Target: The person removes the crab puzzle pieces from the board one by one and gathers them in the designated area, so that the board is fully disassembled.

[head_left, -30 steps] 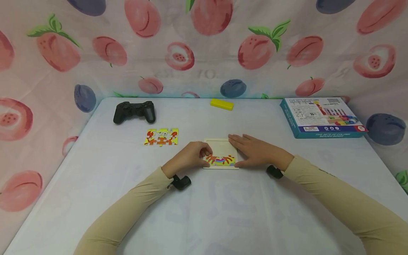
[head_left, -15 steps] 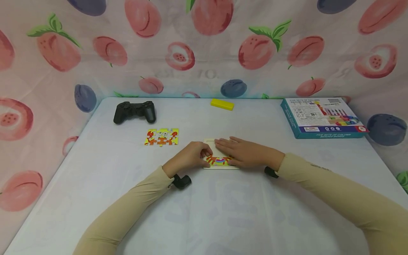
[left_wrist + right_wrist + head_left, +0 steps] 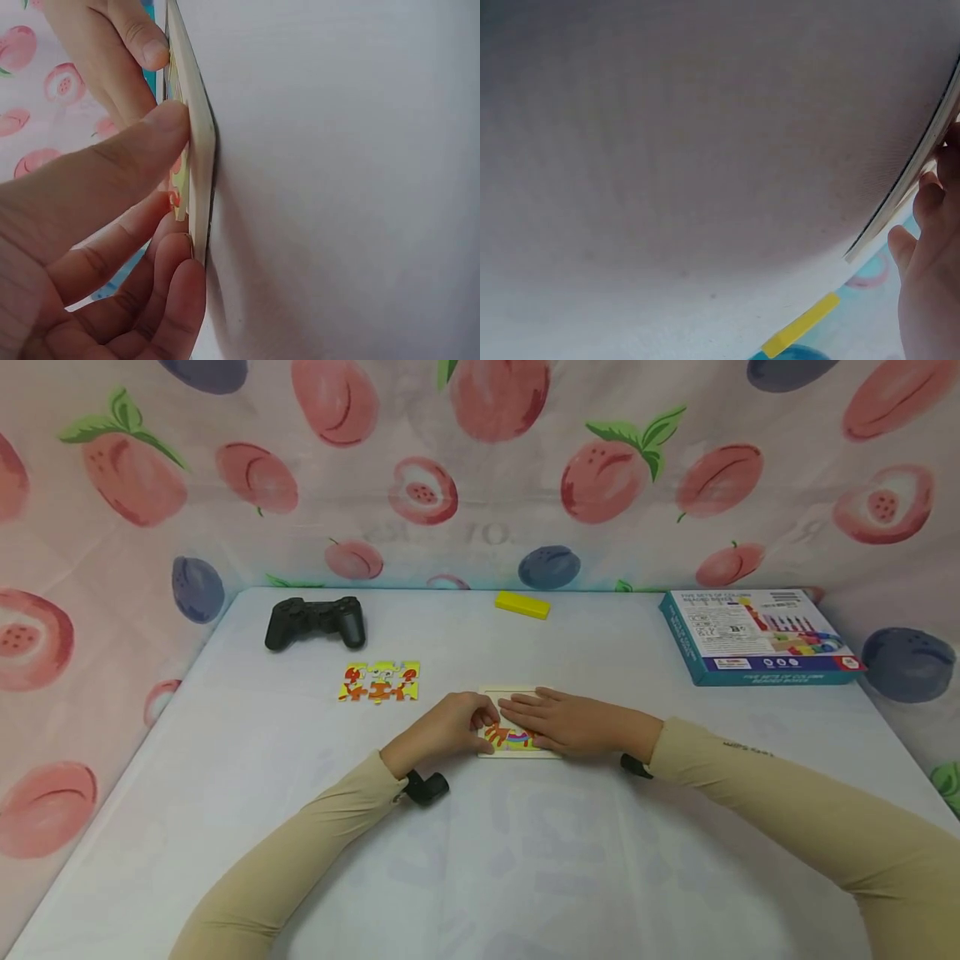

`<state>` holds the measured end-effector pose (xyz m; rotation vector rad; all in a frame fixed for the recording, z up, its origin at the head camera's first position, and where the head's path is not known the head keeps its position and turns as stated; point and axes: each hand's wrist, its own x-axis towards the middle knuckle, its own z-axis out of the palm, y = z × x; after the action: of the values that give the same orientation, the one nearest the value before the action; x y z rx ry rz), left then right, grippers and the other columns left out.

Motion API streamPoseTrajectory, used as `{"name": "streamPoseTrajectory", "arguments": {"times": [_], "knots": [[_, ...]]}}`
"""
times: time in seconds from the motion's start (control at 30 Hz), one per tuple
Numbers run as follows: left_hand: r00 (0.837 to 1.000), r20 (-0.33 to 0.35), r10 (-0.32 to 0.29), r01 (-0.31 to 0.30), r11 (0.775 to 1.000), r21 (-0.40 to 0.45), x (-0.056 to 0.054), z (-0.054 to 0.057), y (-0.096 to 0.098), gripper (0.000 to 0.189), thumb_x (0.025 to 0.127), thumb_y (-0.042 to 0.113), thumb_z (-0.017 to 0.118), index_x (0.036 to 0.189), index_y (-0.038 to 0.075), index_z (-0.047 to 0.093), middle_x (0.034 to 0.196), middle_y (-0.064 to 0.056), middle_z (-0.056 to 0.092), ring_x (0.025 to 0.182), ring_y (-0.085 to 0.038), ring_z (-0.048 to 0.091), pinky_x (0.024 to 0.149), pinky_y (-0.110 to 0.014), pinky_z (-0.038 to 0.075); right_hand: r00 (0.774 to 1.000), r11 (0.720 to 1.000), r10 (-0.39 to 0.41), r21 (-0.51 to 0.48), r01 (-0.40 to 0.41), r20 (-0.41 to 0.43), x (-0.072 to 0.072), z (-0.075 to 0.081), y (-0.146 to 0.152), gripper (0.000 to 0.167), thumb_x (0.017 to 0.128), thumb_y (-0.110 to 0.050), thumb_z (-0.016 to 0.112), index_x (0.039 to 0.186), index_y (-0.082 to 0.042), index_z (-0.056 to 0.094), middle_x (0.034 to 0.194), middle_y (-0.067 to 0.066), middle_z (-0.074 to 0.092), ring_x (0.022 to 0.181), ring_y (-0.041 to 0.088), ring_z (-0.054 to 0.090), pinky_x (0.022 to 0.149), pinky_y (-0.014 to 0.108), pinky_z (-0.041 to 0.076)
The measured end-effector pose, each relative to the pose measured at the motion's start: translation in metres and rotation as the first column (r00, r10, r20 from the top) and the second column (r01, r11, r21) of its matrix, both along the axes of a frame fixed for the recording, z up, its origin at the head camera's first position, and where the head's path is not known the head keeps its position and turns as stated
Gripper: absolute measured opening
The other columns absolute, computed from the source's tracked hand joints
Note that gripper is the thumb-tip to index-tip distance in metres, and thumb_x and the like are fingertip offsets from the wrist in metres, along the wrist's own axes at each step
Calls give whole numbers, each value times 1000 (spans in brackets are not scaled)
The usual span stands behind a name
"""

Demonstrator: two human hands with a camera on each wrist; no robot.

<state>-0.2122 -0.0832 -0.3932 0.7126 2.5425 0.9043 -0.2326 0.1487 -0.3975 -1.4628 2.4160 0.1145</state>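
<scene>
A small wooden puzzle tray [image 3: 517,755] lies in the middle of the table. Along its near side sit joined jigsaw pieces [image 3: 517,741] with orange, yellow and rainbow print, partly covered by the hands. My left hand [image 3: 448,724] is at the tray's left end; its thumb and forefinger pinch the leftmost jigsaw piece [image 3: 178,180], which stands slightly proud of the rim, while the other fingers curl by the tray's side. With fairly straight fingers, my right hand [image 3: 573,722] lies flat across the tray's right part, over the pieces and the bare base.
Left of the tray, more joined jigsaw pieces [image 3: 380,683] lie on the table. Behind them is a black game controller [image 3: 315,622]. A yellow block [image 3: 522,605] rests near the back edge, and a teal-sided box [image 3: 761,639] lies at the back right.
My right hand has slid left from the tray's right edge onto its pieces, then slightly farther left. The left hand has kept its place.
</scene>
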Motion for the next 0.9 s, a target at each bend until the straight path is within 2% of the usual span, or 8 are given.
{"name": "streamPoseTrajectory", "arguments": {"times": [0.3,0.67,0.9], "knots": [[1000,-11,-7,7,1000,13,0,0,0,32,72,10,80,98,6,62,89,-3,60,81,-14,52,74,-22,44,1000,1000,1,-24,-1,16,0,-1,1,56,102,-34,31,151,-13,12,159,3,12,147,22,14,118,46,14],[1000,-5,-31,31,999,30,0,1,-2,38,72,9,81,102,5,59,93,-4,59,85,-14,53,78,-24,46,999,1000,-23,14,23,26,-1,-1,-1,59,102,-38,31,152,-18,8,160,-1,8,147,19,10,118,44,11],[999,1,-40,40,999,8,0,-1,-3,35,74,10,79,104,5,62,95,-4,62,85,-13,55,78,-23,47,999,999,-30,12,30,25,0,-1,-1,58,102,-38,30,152,-18,9,159,-2,8,147,19,10,118,45,12]]}}
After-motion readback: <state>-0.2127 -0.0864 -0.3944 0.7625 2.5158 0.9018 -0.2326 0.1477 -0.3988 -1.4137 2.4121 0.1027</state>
